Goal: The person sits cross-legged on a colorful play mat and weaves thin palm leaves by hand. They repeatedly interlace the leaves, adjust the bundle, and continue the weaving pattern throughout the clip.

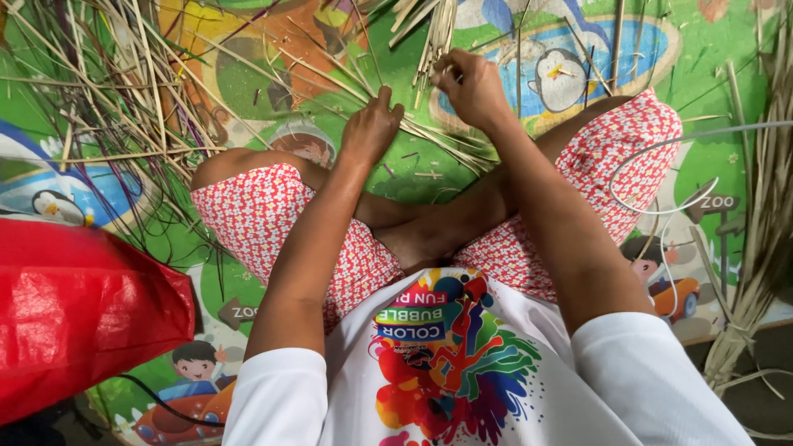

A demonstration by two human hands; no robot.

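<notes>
Right hand [472, 87] grips straw strips [434, 37]; red plastic bag [78, 310] lies shut, contents hidden.

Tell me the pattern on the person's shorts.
Red patterned shorts: small white flowers, seen from the head view.

A bright cartoon play mat [347, 165] covers the floor, mostly green with blue ponds, penguins and children in little cars printed on it. Past the mat's right edge, at the lower right corner, a strip of bare dark floor [768, 363] shows. A red plastic bag [78, 318] lies over the mat's left edge under soft, even light.
</notes>
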